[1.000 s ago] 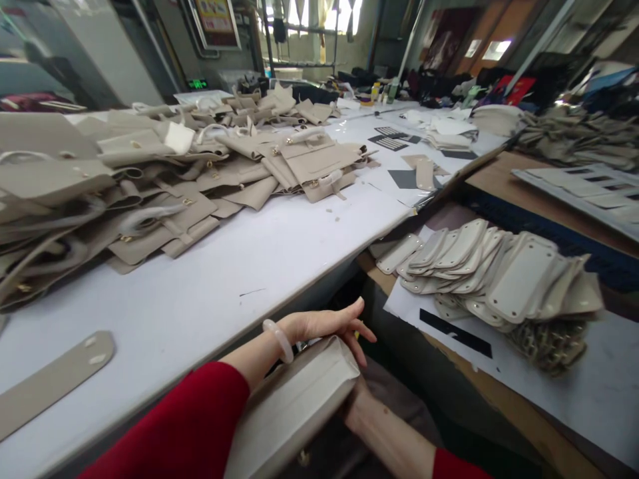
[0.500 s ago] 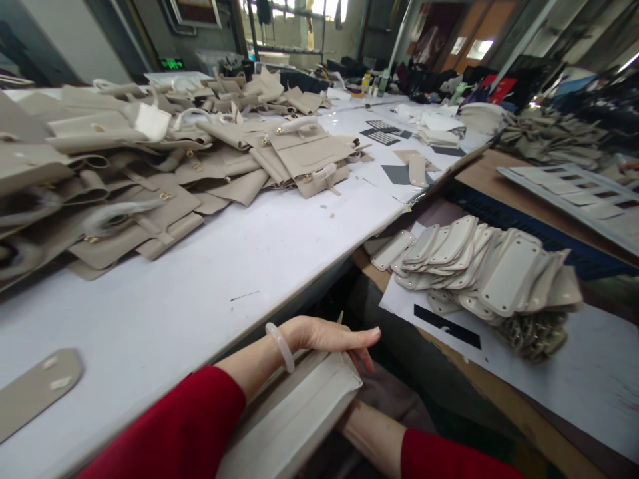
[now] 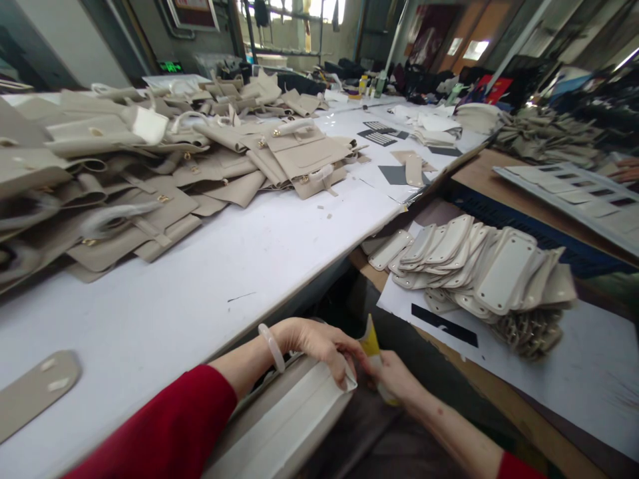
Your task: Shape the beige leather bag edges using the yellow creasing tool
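Note:
A folded cream-white bag panel (image 3: pixel 289 426) lies in my lap below the table edge. My left hand (image 3: pixel 317 346), with a pale bangle on the wrist, curls its fingers over the panel's far end. My right hand (image 3: pixel 394 378) sits just to its right, closed around a small yellow piece (image 3: pixel 370 340) that sticks up between the two hands. Both sleeves are red.
A white table (image 3: pixel 210 279) carries a big heap of beige bag parts (image 3: pixel 164 166) and a flat beige strip (image 3: pixel 34 392) at the near left. A stack of rounded cream pieces (image 3: pixel 479 266) lies on the lower bench at right. Another person's hand (image 3: pixel 626 169) shows far right.
My right hand came out from under the panel and now holds a yellow piece by the left hand. My left fingers curled down over the panel's end.

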{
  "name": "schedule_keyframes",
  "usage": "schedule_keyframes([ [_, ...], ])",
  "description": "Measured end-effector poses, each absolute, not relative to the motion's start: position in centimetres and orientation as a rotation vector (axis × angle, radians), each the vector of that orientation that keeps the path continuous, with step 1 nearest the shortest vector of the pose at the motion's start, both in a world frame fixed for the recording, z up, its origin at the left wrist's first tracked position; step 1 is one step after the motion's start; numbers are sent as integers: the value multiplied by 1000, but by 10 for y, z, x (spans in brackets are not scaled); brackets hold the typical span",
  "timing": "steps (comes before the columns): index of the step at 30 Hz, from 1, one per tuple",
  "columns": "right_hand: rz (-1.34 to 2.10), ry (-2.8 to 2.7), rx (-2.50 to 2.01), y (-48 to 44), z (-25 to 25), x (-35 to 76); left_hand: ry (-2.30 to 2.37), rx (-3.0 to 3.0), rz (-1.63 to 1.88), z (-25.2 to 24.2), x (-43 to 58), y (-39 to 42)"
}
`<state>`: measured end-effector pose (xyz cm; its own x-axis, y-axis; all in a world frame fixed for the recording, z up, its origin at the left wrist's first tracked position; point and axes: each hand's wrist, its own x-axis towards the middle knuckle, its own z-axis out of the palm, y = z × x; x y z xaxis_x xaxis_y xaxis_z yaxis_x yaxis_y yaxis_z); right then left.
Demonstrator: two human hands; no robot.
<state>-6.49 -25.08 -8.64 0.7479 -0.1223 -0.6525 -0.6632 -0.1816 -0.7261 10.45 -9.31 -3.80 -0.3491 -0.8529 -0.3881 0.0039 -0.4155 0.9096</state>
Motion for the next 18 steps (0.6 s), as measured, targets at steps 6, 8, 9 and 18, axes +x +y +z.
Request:
schedule_keyframes([
  [6,772,520,-1838,-305,-24,-105,-1108,1304,-1856,-38,102,-95],
  [8,918,449,-1807,-296,-6,-106,-1126,1305,-1845,-37,102,-95],
  [9,958,431,-1808,-289,0,-104,-1137,1305,-1841,-36,103,-95],
  [18,985,390,-1818,-251,-3,-78,-1289,1509,-1710,-34,110,-94],
])
